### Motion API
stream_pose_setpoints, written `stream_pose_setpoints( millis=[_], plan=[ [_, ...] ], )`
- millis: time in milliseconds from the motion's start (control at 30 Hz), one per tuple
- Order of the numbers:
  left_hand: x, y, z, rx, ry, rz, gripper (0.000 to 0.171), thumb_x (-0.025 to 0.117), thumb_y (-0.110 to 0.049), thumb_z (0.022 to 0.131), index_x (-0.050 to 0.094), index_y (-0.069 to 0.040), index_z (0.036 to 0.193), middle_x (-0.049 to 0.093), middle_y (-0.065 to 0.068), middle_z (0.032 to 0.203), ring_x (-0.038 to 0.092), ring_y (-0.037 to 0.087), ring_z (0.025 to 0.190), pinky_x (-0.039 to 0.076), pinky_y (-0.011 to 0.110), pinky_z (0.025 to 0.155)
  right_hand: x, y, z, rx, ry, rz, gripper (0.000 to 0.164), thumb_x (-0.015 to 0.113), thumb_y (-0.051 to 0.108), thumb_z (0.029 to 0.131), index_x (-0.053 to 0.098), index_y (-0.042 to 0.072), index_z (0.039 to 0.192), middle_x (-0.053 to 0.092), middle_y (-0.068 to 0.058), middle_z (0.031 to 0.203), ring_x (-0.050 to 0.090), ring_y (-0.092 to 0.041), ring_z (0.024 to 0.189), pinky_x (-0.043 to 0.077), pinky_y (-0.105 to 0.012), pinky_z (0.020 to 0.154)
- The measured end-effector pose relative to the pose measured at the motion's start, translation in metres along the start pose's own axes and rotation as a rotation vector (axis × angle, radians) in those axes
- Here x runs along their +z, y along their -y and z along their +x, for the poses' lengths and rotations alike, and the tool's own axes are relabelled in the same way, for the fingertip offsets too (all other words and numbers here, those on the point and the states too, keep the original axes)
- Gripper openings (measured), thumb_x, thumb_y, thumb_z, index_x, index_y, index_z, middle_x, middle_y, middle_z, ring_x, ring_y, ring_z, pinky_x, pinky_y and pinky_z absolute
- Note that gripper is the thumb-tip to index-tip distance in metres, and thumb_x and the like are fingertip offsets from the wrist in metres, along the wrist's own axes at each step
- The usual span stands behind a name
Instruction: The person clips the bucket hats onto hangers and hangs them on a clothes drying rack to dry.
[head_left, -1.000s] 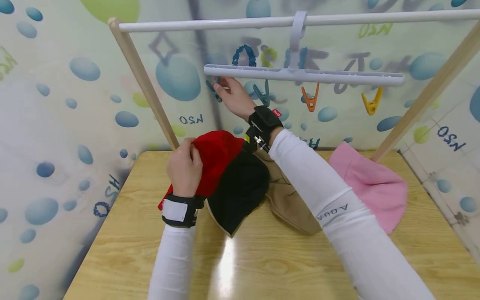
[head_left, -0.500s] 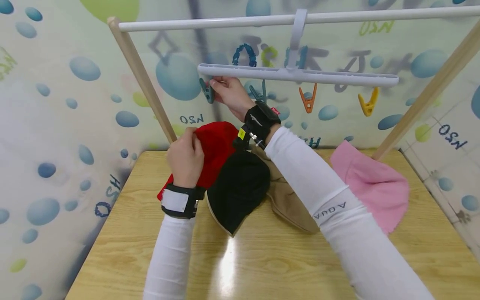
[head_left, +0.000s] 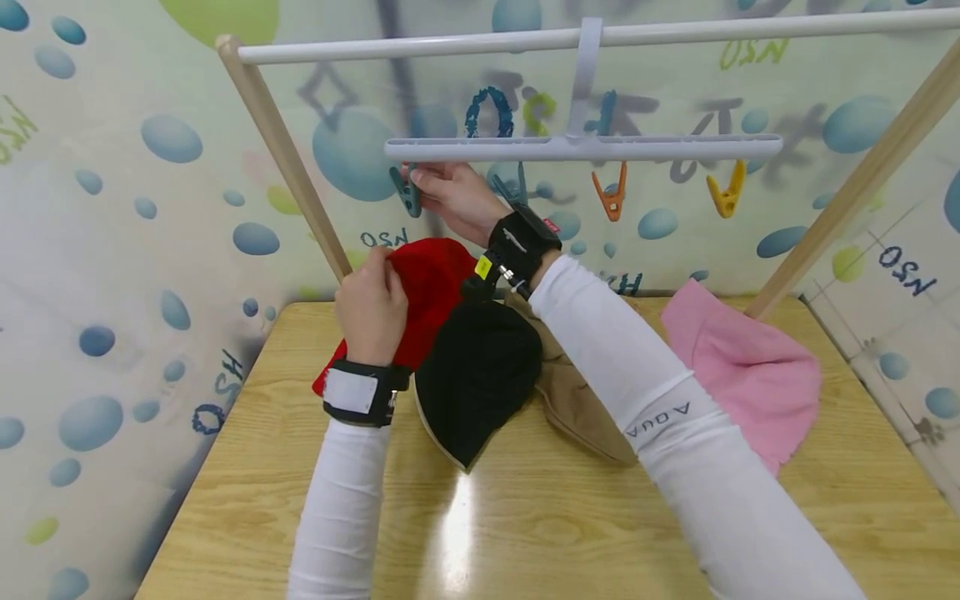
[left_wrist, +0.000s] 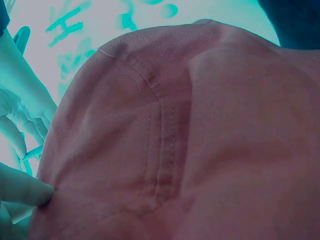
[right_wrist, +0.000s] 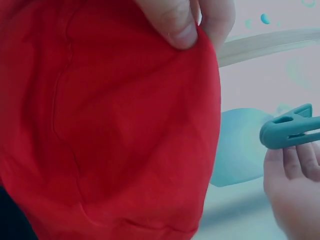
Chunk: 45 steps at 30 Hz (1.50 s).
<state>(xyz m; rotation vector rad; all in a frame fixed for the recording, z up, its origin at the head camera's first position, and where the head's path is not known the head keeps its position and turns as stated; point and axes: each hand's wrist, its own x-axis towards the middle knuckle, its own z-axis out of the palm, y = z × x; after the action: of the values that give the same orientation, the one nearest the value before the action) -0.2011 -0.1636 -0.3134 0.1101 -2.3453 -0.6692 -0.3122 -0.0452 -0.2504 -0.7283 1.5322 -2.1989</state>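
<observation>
My left hand [head_left: 371, 312] pinches the upper left edge of a red cap [head_left: 435, 271] and holds it up, part of it lifted off the table. In the right wrist view its thumb presses the cloth of the red cap [right_wrist: 135, 120] from the front. My right hand [head_left: 461, 196] is raised to the left end of a white clip hanger [head_left: 487, 150]. Thumb and fingers pinch the right leg of the teal clothespin [head_left: 407, 193] hanging there. The right wrist view shows that clothespin [right_wrist: 285, 134] with nothing in its mouth, beside the cap.
A white rod [head_left: 450, 43] on wooden posts carries the hanger. A second teal clothespin [head_left: 517, 185], an orange one [head_left: 612, 196] and a yellow one [head_left: 727, 193] hang along it. Black [head_left: 480, 375], tan [head_left: 585, 417] and pink [head_left: 742, 375] hats lie on the wooden table [head_left: 540, 533].
The hanger has shifted left and swung about its hook, its clothespins moving with it. My right hand moves slightly left with the end clothespin. My left hand has raised the red cap a little.
</observation>
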Motion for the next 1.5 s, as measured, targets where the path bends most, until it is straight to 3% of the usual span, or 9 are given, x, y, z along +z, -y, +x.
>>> stream_pose_setpoints(
  millis=[200,467,767,1000,1267,1500],
  plan=[
    [0.001,-0.003,0.005,0.006,0.017,0.018,0.025,0.046,-0.017,0.095,0.061,0.0,0.105,0.069,0.023,0.092,0.063,0.034,0.072,0.055,0.046,0.067,0.002,-0.001,-0.002,0.011,0.048,0.054,0.041,0.038,-0.005,0.094,0.037,-0.002,0.136,0.04,-0.019,0.14,0.043,-0.018,0.113,0.033,-0.038,0.107],
    [-0.001,-0.001,0.013,-0.005,0.029,0.039,0.025,0.045,-0.015,0.095,0.06,0.001,0.106,0.069,0.024,0.092,0.064,0.035,0.074,0.055,0.047,0.065,0.013,-0.005,-0.003,0.018,0.031,0.107,0.04,0.04,-0.007,0.093,0.038,-0.004,0.133,0.049,-0.016,0.12,0.048,-0.018,0.096,0.036,-0.043,0.105],
    [-0.003,0.003,0.017,-0.015,-0.011,0.067,0.024,0.042,-0.013,0.094,0.06,0.003,0.101,0.061,0.023,0.066,0.055,0.036,0.055,0.045,0.047,0.045,0.024,-0.012,0.0,0.01,0.022,0.017,0.04,0.047,-0.006,0.09,0.044,-0.004,0.13,0.048,-0.023,0.131,0.051,-0.024,0.107,0.041,-0.043,0.101],
    [-0.005,0.006,0.02,-0.065,-0.053,0.101,0.026,0.043,-0.015,0.094,0.06,0.004,0.099,0.064,0.024,0.074,0.057,0.036,0.061,0.048,0.047,0.051,0.029,-0.017,0.003,0.013,-0.054,-0.039,0.036,0.054,-0.002,0.088,0.052,-0.001,0.124,0.055,-0.022,0.128,0.055,-0.024,0.111,0.045,-0.033,0.097],
    [-0.014,0.007,0.021,-0.092,-0.098,0.11,0.028,0.044,-0.018,0.095,0.061,0.003,0.1,0.068,0.024,0.084,0.062,0.039,0.072,0.052,0.049,0.061,0.037,-0.021,0.002,0.065,-0.097,-0.087,0.035,0.058,0.0,0.086,0.055,0.003,0.121,0.059,-0.016,0.123,0.055,-0.02,0.105,0.041,-0.035,0.101],
    [-0.02,0.016,0.024,-0.087,-0.104,0.088,0.029,0.042,-0.017,0.095,0.062,0.003,0.101,0.068,0.025,0.087,0.062,0.039,0.077,0.052,0.049,0.065,0.043,-0.022,0.003,0.056,-0.051,-0.099,0.038,0.054,-0.001,0.088,0.048,0.002,0.126,0.053,-0.015,0.127,0.052,-0.019,0.109,0.04,-0.034,0.102]
  ],
)
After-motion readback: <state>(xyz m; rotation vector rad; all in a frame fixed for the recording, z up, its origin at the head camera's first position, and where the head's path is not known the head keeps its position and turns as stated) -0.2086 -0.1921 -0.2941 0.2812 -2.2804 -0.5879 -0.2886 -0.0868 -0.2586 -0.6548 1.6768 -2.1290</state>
